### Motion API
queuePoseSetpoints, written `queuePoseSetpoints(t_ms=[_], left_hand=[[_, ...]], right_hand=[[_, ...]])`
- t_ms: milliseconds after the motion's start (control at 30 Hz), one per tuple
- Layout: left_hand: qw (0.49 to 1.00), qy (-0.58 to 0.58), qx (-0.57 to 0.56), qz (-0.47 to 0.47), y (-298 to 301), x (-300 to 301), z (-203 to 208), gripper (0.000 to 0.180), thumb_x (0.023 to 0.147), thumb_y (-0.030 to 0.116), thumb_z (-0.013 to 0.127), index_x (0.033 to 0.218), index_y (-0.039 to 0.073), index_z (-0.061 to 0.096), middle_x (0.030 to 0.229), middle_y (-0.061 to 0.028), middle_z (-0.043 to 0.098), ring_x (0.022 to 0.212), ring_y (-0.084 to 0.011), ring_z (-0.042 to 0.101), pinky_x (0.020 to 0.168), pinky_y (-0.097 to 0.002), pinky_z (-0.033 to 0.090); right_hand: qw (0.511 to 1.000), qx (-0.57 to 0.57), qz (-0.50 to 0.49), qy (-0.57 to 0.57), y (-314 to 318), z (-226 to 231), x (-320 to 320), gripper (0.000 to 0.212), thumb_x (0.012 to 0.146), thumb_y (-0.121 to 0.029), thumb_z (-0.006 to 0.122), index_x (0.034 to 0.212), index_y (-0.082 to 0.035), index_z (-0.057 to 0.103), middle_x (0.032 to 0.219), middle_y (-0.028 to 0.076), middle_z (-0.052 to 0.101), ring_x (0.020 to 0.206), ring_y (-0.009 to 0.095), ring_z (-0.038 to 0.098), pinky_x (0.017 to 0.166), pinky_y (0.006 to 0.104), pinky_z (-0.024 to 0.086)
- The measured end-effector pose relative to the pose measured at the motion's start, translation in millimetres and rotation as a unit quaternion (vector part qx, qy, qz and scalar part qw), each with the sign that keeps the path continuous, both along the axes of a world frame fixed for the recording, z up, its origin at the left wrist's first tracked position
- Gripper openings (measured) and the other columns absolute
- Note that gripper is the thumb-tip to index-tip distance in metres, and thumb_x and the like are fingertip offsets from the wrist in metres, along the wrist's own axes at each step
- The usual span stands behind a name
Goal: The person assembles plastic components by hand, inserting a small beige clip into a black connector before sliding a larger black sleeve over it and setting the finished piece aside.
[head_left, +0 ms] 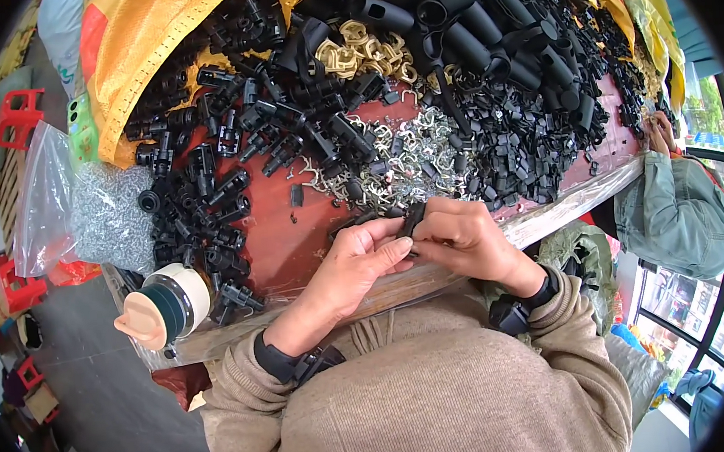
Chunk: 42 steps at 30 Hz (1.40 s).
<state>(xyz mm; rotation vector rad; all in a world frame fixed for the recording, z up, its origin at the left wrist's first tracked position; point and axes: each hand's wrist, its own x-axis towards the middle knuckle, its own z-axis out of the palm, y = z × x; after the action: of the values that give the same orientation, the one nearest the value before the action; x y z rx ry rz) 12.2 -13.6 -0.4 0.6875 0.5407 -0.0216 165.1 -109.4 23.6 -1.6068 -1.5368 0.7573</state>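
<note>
Both hands (pixel 415 247) — black plastic part (pixel 413 218)

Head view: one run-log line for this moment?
left hand: pinching black plastic part | right hand: gripping same part | table: heaped black fittings, metal clips | bottle: at left edge

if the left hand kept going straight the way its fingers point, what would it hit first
The left hand points up and to the right, its fingertips already on the small black plastic part that both hands pinch; past that, probably the right hand.
</note>
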Motion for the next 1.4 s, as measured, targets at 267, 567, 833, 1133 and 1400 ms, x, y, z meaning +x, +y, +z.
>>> queuePoseSetpoints(t_ms=[267, 567, 833, 1133, 1400], left_hand=[[0.998, -0.022, -0.03, 0.055, 9.3, -17.4, -2.1, 0.031, 0.084, 0.014, 0.052, 0.109, -0.002, 0.048, 0.101, -0.0102, 0.056, 0.088, -0.0157, 0.057, 0.075, -0.0236, 0.047], [0.994, -0.021, -0.043, 0.101, 8.4, -22.7, -3.5, 0.03, 0.083, 0.016, 0.053, 0.107, -0.002, 0.049, 0.101, -0.0123, 0.056, 0.087, -0.0176, 0.058, 0.074, -0.0246, 0.048], [0.991, -0.031, -0.052, 0.123, 7.6, -18.9, -5.5, 0.031, 0.082, 0.017, 0.054, 0.108, 0.0, 0.048, 0.102, -0.0136, 0.056, 0.086, -0.0189, 0.058, 0.073, -0.0253, 0.048], [0.989, -0.078, -0.069, 0.104, 6.6, -11.3, -4.3, 0.032, 0.083, 0.017, 0.053, 0.111, 0.002, 0.048, 0.102, -0.0095, 0.057, 0.087, -0.0166, 0.057, 0.072, -0.0245, 0.046], [0.988, -0.128, -0.081, 0.039, 4.6, -4.5, -0.9, 0.043, 0.079, 0.024, 0.058, 0.112, 0.0, 0.046, 0.1, -0.0145, 0.056, 0.086, -0.0204, 0.058, 0.072, -0.0262, 0.049]], right_hand=[[0.987, 0.013, -0.06, -0.151, 40.2, -12.6, 24.7, 0.014, 0.066, -0.006, 0.062, 0.079, -0.005, 0.056, 0.072, 0.007, 0.049, 0.063, 0.024, 0.049, 0.055, 0.031, 0.038], [0.957, 0.002, -0.01, -0.291, 42.6, -19.1, 23.1, 0.015, 0.069, -0.008, 0.057, 0.082, -0.006, 0.049, 0.081, 0.008, 0.047, 0.074, 0.027, 0.045, 0.066, 0.0348, 0.034], [0.986, 0.009, -0.051, -0.156, 24.0, -10.6, 34.5, 0.01, 0.073, -0.004, 0.056, 0.081, -0.002, 0.049, 0.072, 0.008, 0.049, 0.066, 0.023, 0.049, 0.057, 0.0287, 0.037], [0.887, -0.259, -0.09, 0.371, 10.1, 1.7, 31.4, 0.012, 0.082, -0.012, 0.052, 0.09, -0.002, 0.053, 0.068, 0.0, 0.055, 0.059, 0.004, 0.048, 0.052, 0.0172, 0.038], [0.749, -0.237, -0.042, 0.618, 1.7, -23.6, 12.4, 0.017, 0.082, -0.015, 0.055, 0.091, -0.002, 0.049, 0.076, 0.001, 0.054, 0.063, 0.007, 0.052, 0.054, 0.0179, 0.04]])
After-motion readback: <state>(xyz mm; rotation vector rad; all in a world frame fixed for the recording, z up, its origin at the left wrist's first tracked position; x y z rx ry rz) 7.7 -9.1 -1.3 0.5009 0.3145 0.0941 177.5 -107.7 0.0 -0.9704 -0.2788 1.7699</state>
